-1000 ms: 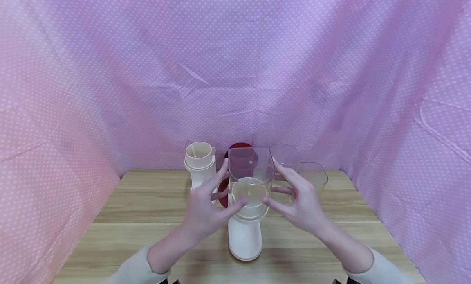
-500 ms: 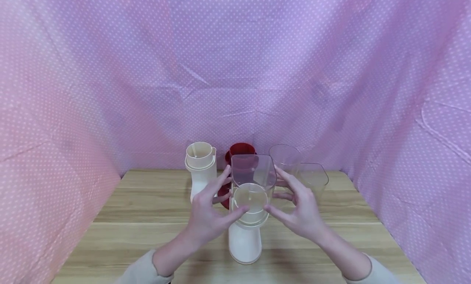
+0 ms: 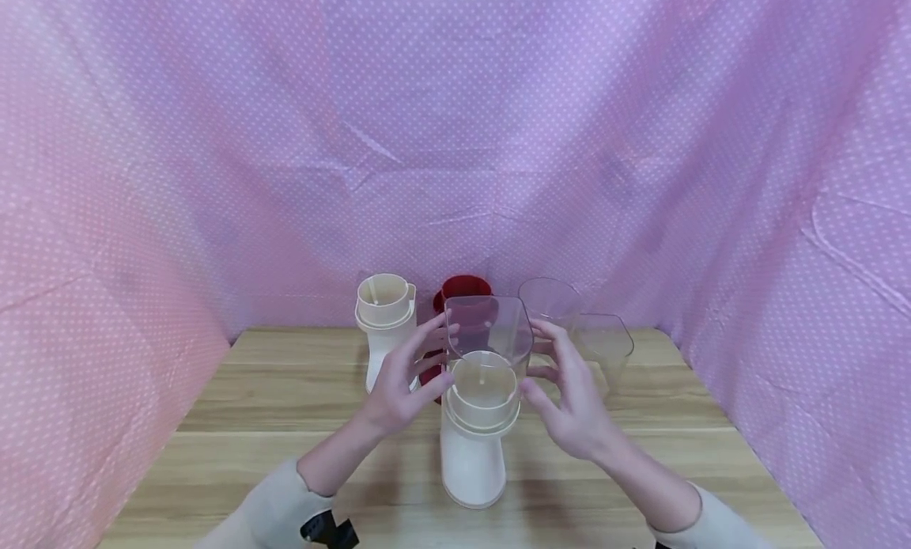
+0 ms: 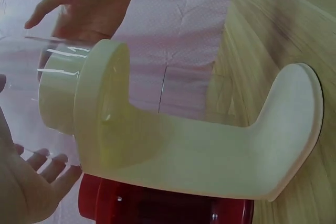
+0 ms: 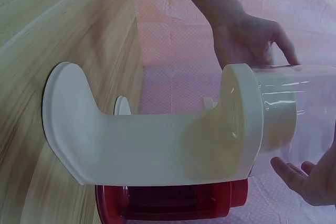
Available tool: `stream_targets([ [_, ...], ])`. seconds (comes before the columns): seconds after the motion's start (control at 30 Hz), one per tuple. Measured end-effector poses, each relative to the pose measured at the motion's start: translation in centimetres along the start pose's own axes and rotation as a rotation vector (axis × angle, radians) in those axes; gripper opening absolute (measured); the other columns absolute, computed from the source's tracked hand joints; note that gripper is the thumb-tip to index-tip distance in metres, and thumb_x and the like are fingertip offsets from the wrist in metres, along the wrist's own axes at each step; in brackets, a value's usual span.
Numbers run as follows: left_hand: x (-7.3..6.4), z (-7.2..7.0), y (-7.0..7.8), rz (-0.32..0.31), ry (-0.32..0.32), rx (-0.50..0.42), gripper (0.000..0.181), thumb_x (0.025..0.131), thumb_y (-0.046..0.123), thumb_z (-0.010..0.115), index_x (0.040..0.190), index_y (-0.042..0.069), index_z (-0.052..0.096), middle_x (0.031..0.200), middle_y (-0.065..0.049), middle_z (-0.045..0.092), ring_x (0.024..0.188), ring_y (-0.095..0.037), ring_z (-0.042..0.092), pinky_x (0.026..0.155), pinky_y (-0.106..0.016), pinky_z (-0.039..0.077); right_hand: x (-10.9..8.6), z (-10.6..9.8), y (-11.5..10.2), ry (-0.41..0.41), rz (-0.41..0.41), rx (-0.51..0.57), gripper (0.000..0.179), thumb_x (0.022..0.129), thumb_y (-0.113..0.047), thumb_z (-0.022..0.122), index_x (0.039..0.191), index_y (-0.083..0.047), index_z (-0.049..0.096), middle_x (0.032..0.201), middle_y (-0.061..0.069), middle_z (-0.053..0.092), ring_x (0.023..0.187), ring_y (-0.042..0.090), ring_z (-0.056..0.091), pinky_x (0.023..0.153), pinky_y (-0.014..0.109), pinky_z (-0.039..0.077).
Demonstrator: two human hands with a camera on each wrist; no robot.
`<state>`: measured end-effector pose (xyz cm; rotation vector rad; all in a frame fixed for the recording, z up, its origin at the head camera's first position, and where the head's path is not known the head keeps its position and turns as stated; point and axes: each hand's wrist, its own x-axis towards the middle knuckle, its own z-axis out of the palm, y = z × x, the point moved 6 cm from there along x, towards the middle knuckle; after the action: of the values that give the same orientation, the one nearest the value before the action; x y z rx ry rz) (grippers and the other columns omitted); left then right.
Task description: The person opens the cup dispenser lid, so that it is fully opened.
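Note:
A cream-white stand with a round collar stands upright on the wooden table. Over its collar sits a clear plastic container, open at the top. On the container's left side is my left hand, fingers extended, thumb by the lower wall. My right hand is on the opposite side, its fingers spread and slightly bent. In the left wrist view the left hand's fingers lie close to the container's lower edge; contact is hard to tell. The right wrist view shows the container around the collar.
Behind stands a red base, partly hidden by the container. Another cream stand is at back left. Two clear containers, one round-rimmed and one square-rimmed, stand at back right. A pink dotted cloth surrounds the table.
The clear container has come down slightly on the stand's collar. My thumbs, earlier in front of the container, have drawn apart toward its sides, and both hands have loosened.

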<state>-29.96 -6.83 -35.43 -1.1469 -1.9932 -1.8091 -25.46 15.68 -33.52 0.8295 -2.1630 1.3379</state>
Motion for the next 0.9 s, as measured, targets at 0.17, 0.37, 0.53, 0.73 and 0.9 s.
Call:
stream_targets([
  [0.17,-0.5,0.4,0.9,-0.054,0.114,0.092,0.073,0.089,0.007,0.082,0.154,0.008,0.05,0.141,-0.02,0.067,0.125,-0.037,0.07,0.1,-0.043,0.062,0.5,0.4,0.5,0.011,-0.036,0.028,0.059,0.106,-0.022,0.06,0.156,-0.001,0.039,0.154,0.023,0.052,0.131,0.024,0.062,0.095,0.036,0.063],
  [0.37,-1.3,1.5,2.1,-0.14,0.196,0.212,0.077,0.084,0.027,0.091,0.15,0.021,0.051,0.136,-0.004,0.07,0.121,-0.024,0.07,0.097,-0.042,0.064,0.8,0.7,1.5,-0.002,-0.079,0.086,0.065,0.112,-0.05,0.045,0.159,-0.006,0.038,0.148,0.023,0.057,0.136,0.01,0.059,0.103,0.038,0.06],
  [0.53,-1.1,1.0,2.0,-0.098,0.176,0.231,0.08,0.081,0.022,0.091,0.15,0.016,0.052,0.139,-0.006,0.068,0.121,-0.026,0.07,0.095,-0.043,0.064,0.5,0.4,1.4,-0.01,-0.058,0.101,0.056,0.113,-0.04,0.045,0.158,-0.007,0.039,0.144,0.02,0.06,0.133,0.012,0.061,0.102,0.035,0.06],
  [0.73,-1.0,0.5,1.3,-0.06,0.078,0.17,0.079,0.083,0.011,0.086,0.154,0.013,0.051,0.143,-0.011,0.067,0.126,-0.027,0.071,0.102,-0.046,0.06,-0.4,0.5,0.7,-0.015,-0.039,0.061,0.044,0.111,-0.02,0.044,0.152,-0.005,0.044,0.133,0.015,0.064,0.121,0.012,0.063,0.091,0.033,0.062],
  [0.9,-1.6,0.9,1.1,-0.106,0.088,0.188,0.072,0.084,0.019,0.089,0.148,0.018,0.056,0.134,-0.005,0.073,0.119,-0.022,0.074,0.091,-0.038,0.065,-0.6,1.0,0.6,-0.015,-0.053,0.033,0.043,0.112,-0.021,0.042,0.152,-0.005,0.043,0.133,0.014,0.064,0.121,0.014,0.063,0.094,0.033,0.06],
])
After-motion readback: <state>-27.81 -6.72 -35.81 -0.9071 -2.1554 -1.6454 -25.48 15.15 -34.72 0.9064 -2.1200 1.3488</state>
